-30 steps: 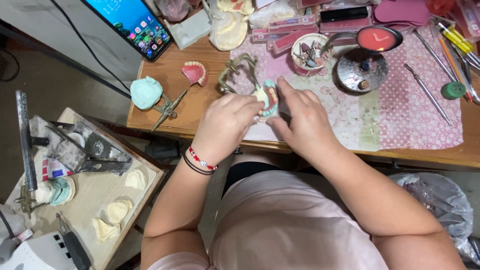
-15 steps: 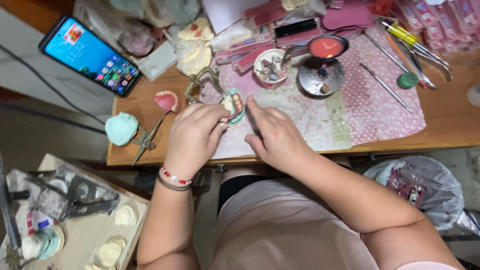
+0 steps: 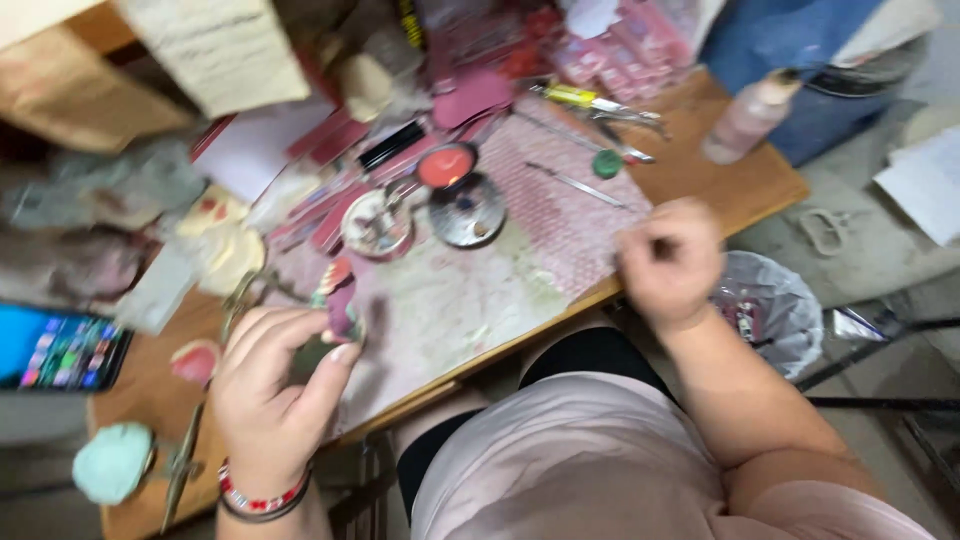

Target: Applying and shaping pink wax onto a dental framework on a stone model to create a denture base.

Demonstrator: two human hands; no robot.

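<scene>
My left hand (image 3: 275,385) grips a denture model (image 3: 338,305) on a metal frame, pink and green with teeth, just over the near edge of the wooden table (image 3: 730,185). My right hand (image 3: 668,262) is off to the right at the table's front edge, fingers curled in a loose fist; blur hides whether it holds anything. A round metal dish (image 3: 467,210) and a small bowl with red wax (image 3: 445,165) sit on the patterned cloth (image 3: 480,290) between the hands.
A phone (image 3: 60,348) lies at the left with its screen lit. A mint-green plaster lump (image 3: 113,462) and a pink denture base (image 3: 193,362) sit near my left wrist. Metal tools (image 3: 580,183), a bottle (image 3: 752,115) and a bagged waste bin (image 3: 775,310) are at the right.
The view has swung and blurred. My right hand has left the denture model and moved far to the right; my left hand alone keeps hold of the model.
</scene>
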